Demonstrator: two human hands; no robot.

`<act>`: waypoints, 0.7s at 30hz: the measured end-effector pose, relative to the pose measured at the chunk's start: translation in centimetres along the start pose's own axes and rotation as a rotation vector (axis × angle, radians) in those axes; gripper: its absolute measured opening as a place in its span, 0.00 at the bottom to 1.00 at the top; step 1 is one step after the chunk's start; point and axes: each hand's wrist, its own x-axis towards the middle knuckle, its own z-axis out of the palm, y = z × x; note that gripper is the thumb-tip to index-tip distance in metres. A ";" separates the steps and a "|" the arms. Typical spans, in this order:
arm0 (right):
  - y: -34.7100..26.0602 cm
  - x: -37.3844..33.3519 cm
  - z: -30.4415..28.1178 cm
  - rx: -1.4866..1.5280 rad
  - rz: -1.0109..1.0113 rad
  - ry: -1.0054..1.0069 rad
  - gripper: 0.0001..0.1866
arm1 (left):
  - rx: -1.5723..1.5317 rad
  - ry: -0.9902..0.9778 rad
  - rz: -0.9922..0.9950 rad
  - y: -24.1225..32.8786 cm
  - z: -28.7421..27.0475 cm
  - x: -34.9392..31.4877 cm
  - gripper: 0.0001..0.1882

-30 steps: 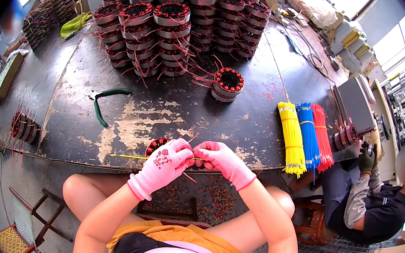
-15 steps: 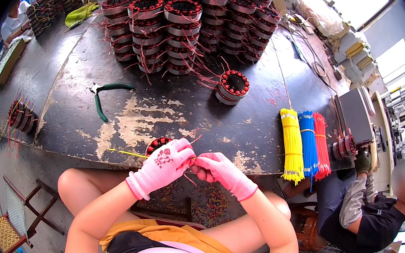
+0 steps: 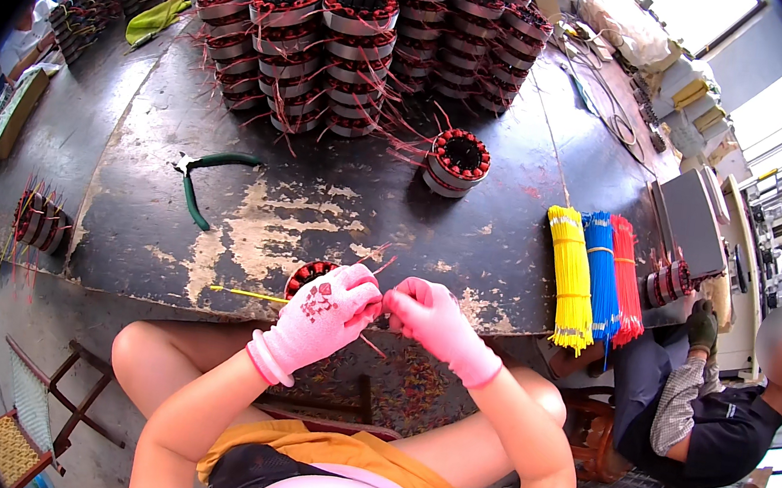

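Observation:
Both my hands wear pink gloves and meet at the table's front edge. My left hand (image 3: 327, 312) is closed in a pinch on a thin yellow wire (image 3: 250, 294), whose free end sticks out leftward over the tabletop. Partly behind that hand sits a motor stator (image 3: 308, 276) with red windings; thin red leads show around it. My right hand (image 3: 435, 321) is closed too, thumb and fingers pressed together just beside the left fingertips. What the right fingers pinch is hidden.
Green-handled pliers (image 3: 194, 181) lie left of centre. One stator (image 3: 456, 165) stands before tall stator stacks (image 3: 354, 57). Bundles of yellow wire (image 3: 567, 279), blue wire (image 3: 602, 278) and red wire (image 3: 626, 280) lie at right. A co-worker (image 3: 701, 405) sits beyond them, holding another stator (image 3: 668, 281).
My right hand has shifted slightly right and up, its fingers drawn closer together. The yellow bit seen at its fingertips no longer shows. My left hand stays nearly in place.

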 end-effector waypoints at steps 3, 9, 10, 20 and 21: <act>1.0 0.5 -0.2 0.141 0.049 -0.005 0.14 | -0.005 -0.017 -0.011 0.1 -0.1 0.0 0.06; 0.1 -2.2 0.7 -0.724 -0.695 0.473 0.12 | -0.008 0.003 -0.045 0.1 -0.1 -0.2 0.05; 0.5 -2.2 0.8 -0.610 -0.560 0.389 0.12 | -0.006 0.005 -0.042 0.2 -0.1 -0.1 0.05; 0.6 -2.3 -0.1 -0.072 -0.144 -0.003 0.11 | -0.015 -0.051 -0.034 0.0 -0.4 -0.2 0.07; 0.2 -2.6 0.1 -0.403 -0.394 0.150 0.10 | -0.025 -0.029 -0.035 0.1 -0.2 -0.1 0.08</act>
